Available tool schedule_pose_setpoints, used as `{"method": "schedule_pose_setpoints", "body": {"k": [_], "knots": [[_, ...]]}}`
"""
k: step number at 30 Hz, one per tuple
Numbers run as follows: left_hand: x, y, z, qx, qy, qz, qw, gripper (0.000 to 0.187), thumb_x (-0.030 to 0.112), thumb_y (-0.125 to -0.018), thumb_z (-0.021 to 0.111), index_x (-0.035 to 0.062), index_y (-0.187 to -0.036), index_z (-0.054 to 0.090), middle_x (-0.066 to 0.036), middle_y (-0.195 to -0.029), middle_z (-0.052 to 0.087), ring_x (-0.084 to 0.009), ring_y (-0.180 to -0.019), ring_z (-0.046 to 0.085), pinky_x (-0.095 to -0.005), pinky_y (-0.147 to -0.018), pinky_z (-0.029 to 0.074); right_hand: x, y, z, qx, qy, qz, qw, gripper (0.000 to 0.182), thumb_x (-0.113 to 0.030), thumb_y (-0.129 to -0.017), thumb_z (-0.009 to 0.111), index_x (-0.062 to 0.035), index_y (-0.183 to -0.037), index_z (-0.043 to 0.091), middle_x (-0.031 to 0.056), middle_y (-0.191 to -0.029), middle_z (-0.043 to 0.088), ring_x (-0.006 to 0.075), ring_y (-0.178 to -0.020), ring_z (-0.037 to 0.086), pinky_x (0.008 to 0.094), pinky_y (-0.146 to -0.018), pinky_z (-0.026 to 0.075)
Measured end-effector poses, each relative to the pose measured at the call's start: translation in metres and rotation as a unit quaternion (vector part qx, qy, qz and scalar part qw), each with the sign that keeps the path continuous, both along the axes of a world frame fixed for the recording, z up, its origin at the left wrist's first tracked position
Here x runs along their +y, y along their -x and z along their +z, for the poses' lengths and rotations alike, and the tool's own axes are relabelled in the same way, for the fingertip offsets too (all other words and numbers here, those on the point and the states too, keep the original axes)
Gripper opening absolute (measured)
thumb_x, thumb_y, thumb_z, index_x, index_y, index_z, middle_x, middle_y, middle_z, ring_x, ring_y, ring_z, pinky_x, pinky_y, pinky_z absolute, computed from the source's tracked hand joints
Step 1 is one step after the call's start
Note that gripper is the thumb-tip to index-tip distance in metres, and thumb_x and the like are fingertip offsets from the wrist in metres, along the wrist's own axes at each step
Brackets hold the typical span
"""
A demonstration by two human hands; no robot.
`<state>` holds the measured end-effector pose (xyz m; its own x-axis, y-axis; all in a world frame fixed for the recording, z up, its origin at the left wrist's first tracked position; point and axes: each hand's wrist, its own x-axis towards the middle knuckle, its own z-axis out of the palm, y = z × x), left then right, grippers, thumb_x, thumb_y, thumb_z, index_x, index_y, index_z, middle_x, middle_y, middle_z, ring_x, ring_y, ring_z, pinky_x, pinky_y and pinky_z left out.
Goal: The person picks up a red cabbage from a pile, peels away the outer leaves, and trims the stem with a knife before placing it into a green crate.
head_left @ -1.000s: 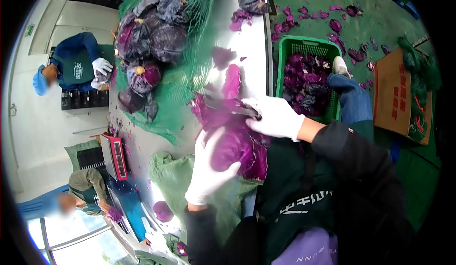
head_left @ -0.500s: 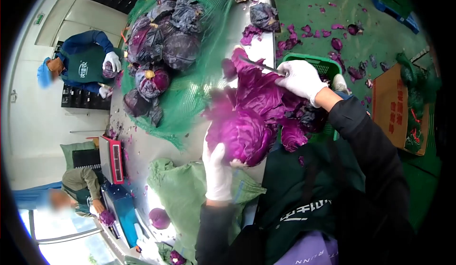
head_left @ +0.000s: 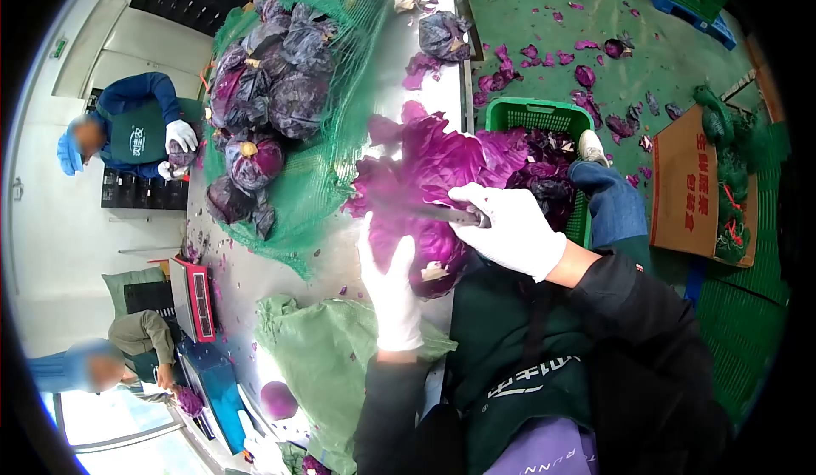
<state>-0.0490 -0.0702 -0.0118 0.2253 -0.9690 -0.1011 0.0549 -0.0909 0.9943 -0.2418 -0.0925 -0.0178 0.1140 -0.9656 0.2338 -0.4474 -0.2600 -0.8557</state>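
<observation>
My left hand (head_left: 393,292), in a white glove, grips a red cabbage (head_left: 438,250) from its near left side, thumb and fingers spread around it. Its loosened outer leaves (head_left: 450,164) fan out away from me, partly blurred. In my right hand (head_left: 514,233), also gloved in white, a knife (head_left: 438,212) is held with its dark blade across the top of the cabbage, pointing left. The blade tip is smeared by motion. Close by on the right, a green crate (head_left: 544,106) holds dark purple leaves.
A green net (head_left: 361,92) with several cabbages (head_left: 297,105) lies on the table. Nearer me are a pale green sack (head_left: 314,347) and a red scale (head_left: 195,296). Two people work on the far side. A cardboard box (head_left: 693,186) stands on the leaf-strewn floor.
My right hand has come down and toward me, bringing the knife from the upraised leaves to across the cabbage. The outer leaves have spread outward, and the whole view has shifted slightly.
</observation>
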Motion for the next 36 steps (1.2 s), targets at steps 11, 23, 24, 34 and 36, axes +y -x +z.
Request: {"method": "schedule_pose_setpoints", "body": {"k": [11,23,24,34,36], "knots": [[-0.008,-0.037,0.0,0.276,-0.1,0.031,0.955,0.052,0.029,-0.093,0.065,0.0017,-0.134,0.051,-0.012,-0.129,0.06,-0.0253,-0.116,0.06,-0.0418,-0.1,0.051,-0.068,0.066,-0.024,-0.366,-0.225,-0.196,0.881,0.021,-0.021,-0.095,0.066,-0.0046,-0.083,0.061,-0.0003,-0.063,0.058,0.0085,-0.053,0.055,0.025,-0.049,0.043],[-0.003,-0.072,-0.004,0.14,0.008,0.039,0.989,0.073,0.04,-0.086,0.068,0.0078,-0.145,0.038,-0.017,-0.141,0.046,-0.0361,-0.129,0.05,-0.0565,-0.107,0.044,-0.017,-0.051,-0.035,-0.073,-0.183,0.073,0.978,0.064,-0.035,-0.087,0.075,-0.0168,-0.145,0.052,0.0072,-0.131,0.051,0.0133,-0.082,0.057,0.0273,-0.079,0.05],[-0.003,-0.073,-0.002,0.29,-0.009,0.059,0.955,0.076,0.038,-0.085,0.07,0.0068,-0.145,0.037,-0.019,-0.142,0.044,-0.0375,-0.13,0.047,-0.0575,-0.107,0.043,-0.017,-0.051,-0.03,-0.019,-0.188,0.084,0.978,0.07,-0.04,-0.084,0.075,-0.0165,-0.145,0.05,0.0086,-0.13,0.05,0.0185,-0.088,0.061,0.0319,-0.08,0.052],[0.045,-0.111,0.015,0.771,-0.05,0.032,0.634,0.084,0.056,-0.089,0.057,0.0064,-0.151,0.031,-0.023,-0.148,0.038,-0.0449,-0.138,0.035,-0.0598,-0.11,0.039,-0.041,-0.044,-0.044,0.159,-0.074,-0.042,0.984,0.099,-0.043,-0.072,0.084,-0.0183,-0.154,0.035,0.0191,-0.144,0.043,0.0371,-0.126,0.054,0.0404,-0.099,0.049],[0.054,-0.117,0.037,0.713,-0.017,0.076,0.696,0.081,0.057,-0.091,0.055,0.0079,-0.151,0.031,-0.023,-0.148,0.037,-0.0444,-0.14,0.034,-0.0624,-0.111,0.037,-0.058,-0.024,-0.07,0.159,-0.021,-0.064,0.985,0.098,-0.038,-0.074,0.084,-0.0178,-0.155,0.033,0.0209,-0.144,0.044,0.037,-0.129,0.05,0.0399,-0.104,0.045]]}}
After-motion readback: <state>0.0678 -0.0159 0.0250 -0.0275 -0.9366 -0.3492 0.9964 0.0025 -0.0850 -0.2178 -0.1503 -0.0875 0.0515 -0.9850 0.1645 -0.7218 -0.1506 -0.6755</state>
